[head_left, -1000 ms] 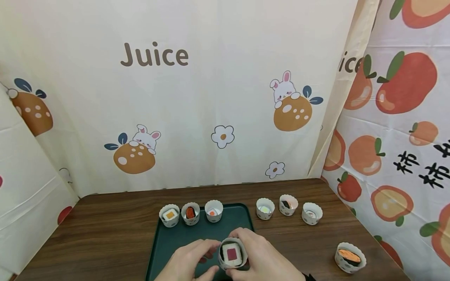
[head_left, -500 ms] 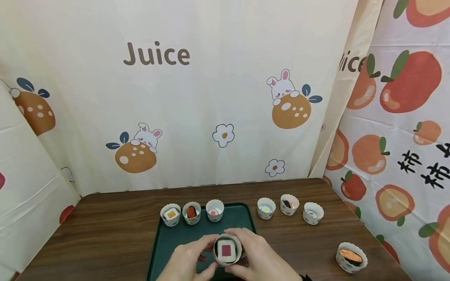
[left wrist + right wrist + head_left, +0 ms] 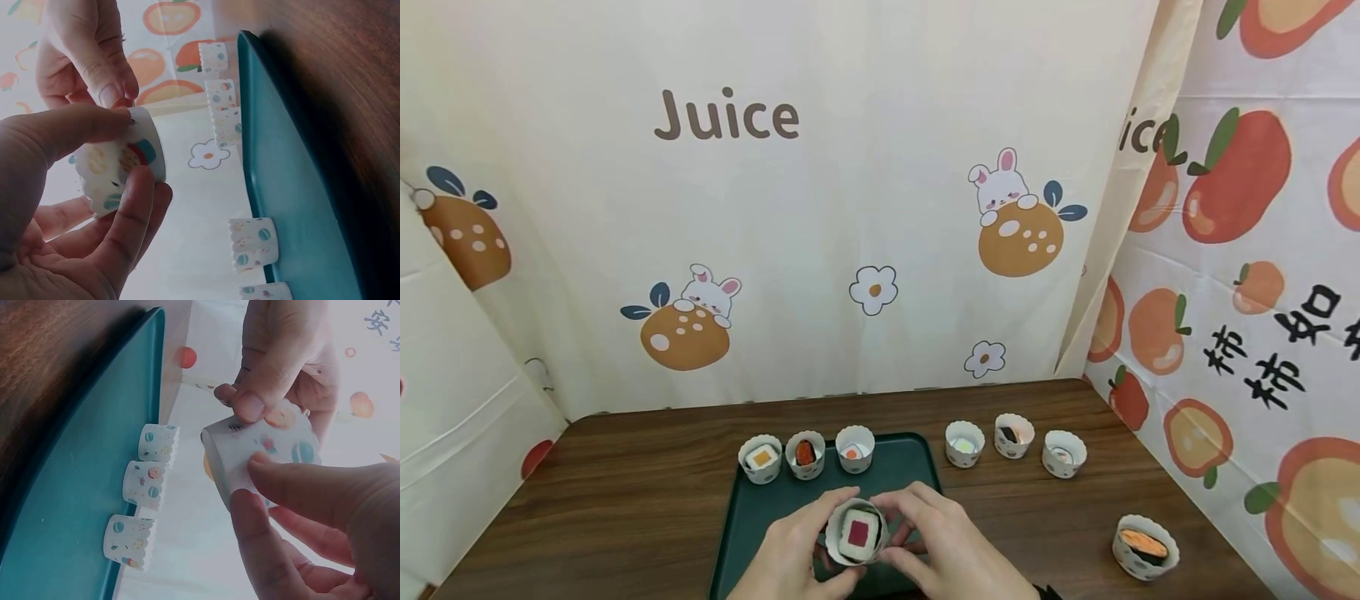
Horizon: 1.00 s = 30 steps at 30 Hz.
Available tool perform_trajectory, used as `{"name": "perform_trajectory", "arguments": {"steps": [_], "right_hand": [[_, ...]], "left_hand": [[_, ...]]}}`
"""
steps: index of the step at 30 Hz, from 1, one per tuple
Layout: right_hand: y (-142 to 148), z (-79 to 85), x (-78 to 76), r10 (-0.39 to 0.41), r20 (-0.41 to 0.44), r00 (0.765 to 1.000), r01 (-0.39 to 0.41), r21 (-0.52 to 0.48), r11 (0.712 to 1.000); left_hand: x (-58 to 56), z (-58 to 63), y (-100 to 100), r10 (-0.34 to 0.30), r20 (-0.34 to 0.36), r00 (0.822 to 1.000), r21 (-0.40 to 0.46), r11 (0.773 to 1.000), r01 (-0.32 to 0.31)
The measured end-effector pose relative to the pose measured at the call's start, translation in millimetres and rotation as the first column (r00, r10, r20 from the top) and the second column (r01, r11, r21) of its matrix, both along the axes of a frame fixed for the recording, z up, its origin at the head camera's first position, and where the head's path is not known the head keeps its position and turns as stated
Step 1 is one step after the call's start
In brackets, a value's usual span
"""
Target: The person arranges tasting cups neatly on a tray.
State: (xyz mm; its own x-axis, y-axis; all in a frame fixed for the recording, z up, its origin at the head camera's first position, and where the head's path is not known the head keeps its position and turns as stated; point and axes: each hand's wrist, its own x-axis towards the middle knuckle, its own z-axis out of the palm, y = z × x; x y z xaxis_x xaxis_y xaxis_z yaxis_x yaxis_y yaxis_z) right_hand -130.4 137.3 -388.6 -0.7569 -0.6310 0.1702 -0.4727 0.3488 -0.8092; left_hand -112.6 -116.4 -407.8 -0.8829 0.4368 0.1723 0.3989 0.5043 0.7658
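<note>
Over the near part of the dark green tray (image 3: 901,467) both hands hold one paper baking cup (image 3: 838,546), its printed side showing in both wrist views. Inside sits a toy sushi piece (image 3: 850,533), white and square with a dark red centre. My left hand (image 3: 790,542) grips the cup from the left, thumb and fingers around its wall. From the right, my right hand (image 3: 951,542) has its thumb (image 3: 269,469) and index finger on the cup's wall and base edge. The cup is tilted, its opening facing the head camera.
Along the tray's far edge stand a cup with a yellow-centred piece (image 3: 762,458), one with an orange-red piece (image 3: 806,455), and another paper cup (image 3: 855,450). Right of the tray are several more filled cups (image 3: 965,443); one with an orange-topped piece (image 3: 1145,547) stands nearer.
The held cup has moved left, from within the right hand's grasp into the left hand's. The right hand's fingers now lie at its right side. The other cups and the tray stay put.
</note>
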Motion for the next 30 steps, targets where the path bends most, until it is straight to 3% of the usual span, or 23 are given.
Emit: {"name": "perform_trajectory", "arguments": {"steps": [4, 10, 14, 21, 30], "right_hand": [[-2.3, 2.7, 0.7, -0.016, 0.011, 1.0, 0.016, -0.005, 1.0], [-4.0, 5.6, 1.7, -0.021, 0.021, 1.0, 0.021, -0.006, 1.0], [-5.2, 6.1, 2.5, -0.015, 0.006, 1.0, 0.015, 0.0, 1.0], [-6.9, 3.9, 5.7, -0.011, -0.121, 0.993, 0.015, 0.032, 0.999], [-3.1, 7.2, 5.7, -0.001, -0.227, 0.974, 0.012, 0.043, 0.999]], "left_hand": [[0.2, 1.0, 1.1, 0.008, -0.011, 1.0, 0.003, 1.0, -0.008], [0.9, -0.9, 3.7, -0.001, -0.111, 0.994, 0.036, 0.999, 0.005], [0.5, -2.4, 4.2, -0.015, -0.097, 0.995, 0.051, 0.999, 0.02], [-1.9, -3.0, 6.6, -0.024, -0.045, 0.999, 0.025, 0.999, 0.025], [-5.7, 1.5, 10.4, -0.074, -0.18, 0.981, -0.001, 0.997, 0.075]]}}
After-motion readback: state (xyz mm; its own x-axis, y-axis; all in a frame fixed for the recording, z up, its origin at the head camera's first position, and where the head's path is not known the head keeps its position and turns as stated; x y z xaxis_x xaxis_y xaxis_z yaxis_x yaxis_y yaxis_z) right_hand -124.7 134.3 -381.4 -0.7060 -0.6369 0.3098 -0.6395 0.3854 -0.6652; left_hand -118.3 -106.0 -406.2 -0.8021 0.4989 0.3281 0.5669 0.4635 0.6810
